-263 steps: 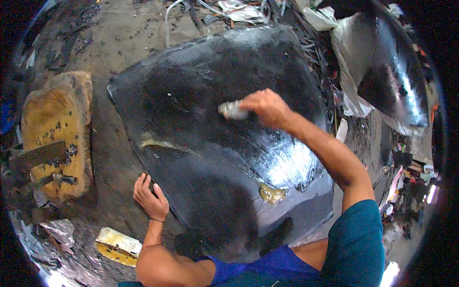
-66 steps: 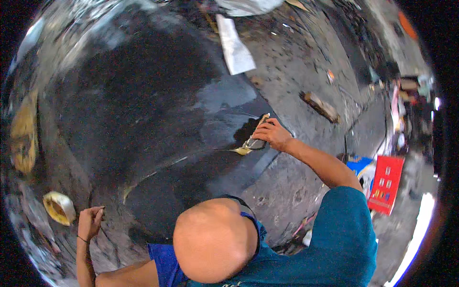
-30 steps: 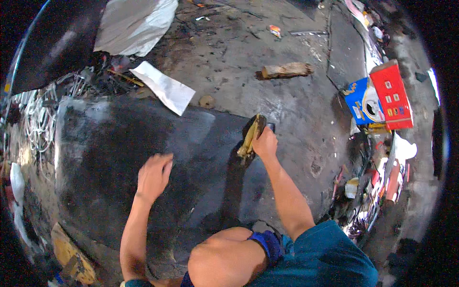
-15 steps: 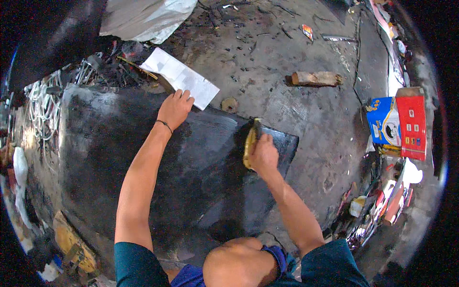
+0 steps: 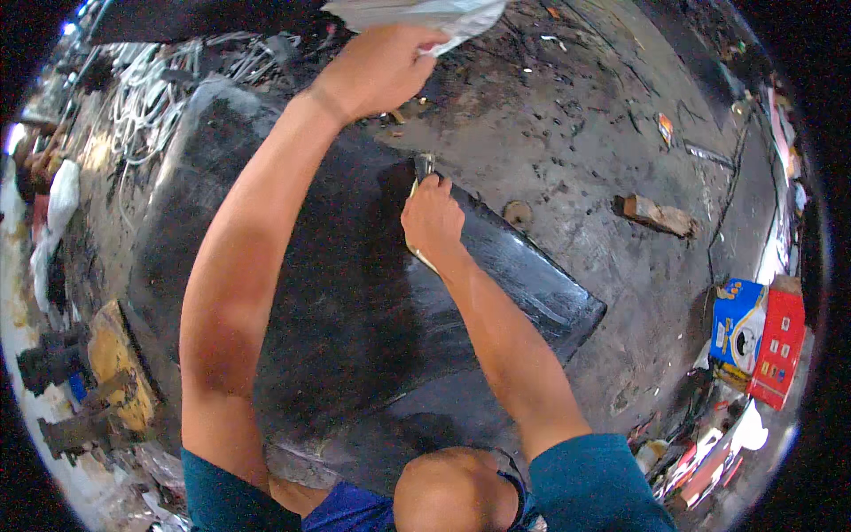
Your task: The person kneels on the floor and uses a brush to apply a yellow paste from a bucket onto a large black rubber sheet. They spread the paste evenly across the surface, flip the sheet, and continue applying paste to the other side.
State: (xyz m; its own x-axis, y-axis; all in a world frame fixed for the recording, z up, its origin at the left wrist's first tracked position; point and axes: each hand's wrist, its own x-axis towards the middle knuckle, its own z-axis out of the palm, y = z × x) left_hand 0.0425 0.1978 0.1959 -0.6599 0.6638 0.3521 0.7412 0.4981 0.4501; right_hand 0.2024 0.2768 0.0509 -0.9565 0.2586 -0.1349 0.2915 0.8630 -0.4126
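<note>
Black sheet (image 5: pixel 337 284) is spread across the grey floor (image 5: pixel 576 164) in front of the person, taking up most of the middle of the view. Glossy streaks near its right corner, the rest mostly dull. Shadow falls over part of it.

Right hand (image 5: pixel 434 217) is over the far edge area of the sheet, fingers closed round a hand tool (image 5: pixel 425 165). Grip covers most of it: a greyish end sticks out past the fingers, yellow edge shows along the hand's left side. Can't tell if the tool is touching the sheet.

Left hand (image 5: pixel 386 71) is farther out, arm stretched across the sheet's left part. Fingers bent, tips overlapping the edge of a pale crumpled sheet (image 5: pixel 417 13). Can't tell if they pinch it or just pass in front.

Round disc (image 5: pixel 517 211) sits on the floor just beyond the sheet's edge. Wooden block (image 5: pixel 658 217) farther right, red and blue carton (image 5: pixel 737 315) right of that. Tangle of white cords (image 5: pixel 146 111) at upper left. Yellow slab (image 5: pixel 122 363) lies lower left, dark bar across it. Bent knee (image 5: pixel 456 492) at bottom, near the sheet's near edge.
</note>
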